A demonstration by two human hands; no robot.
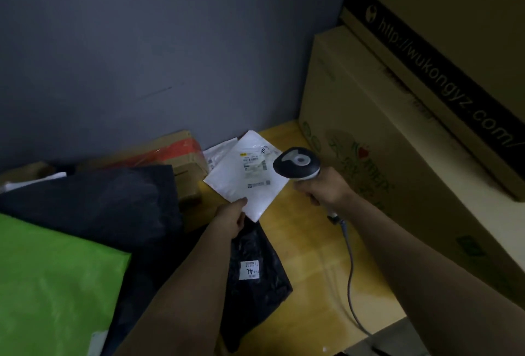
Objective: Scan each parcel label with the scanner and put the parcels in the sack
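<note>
Well left of the left hand lies a green sack (51,279), with a dark bag (99,202) draped beside it. The left hand (231,215) pinches the near corner of a white poly mailer (247,176), thumb on top, label facing up; a black parcel (255,270) lies under that forearm. Just right of the mailer, the right hand (324,188) is wrapped round the handle of a barcode scanner (297,163), the head at the mailer's edge, its cable (350,270) trailing back. Cardboard boxes (397,156) stand right of that hand.
</note>
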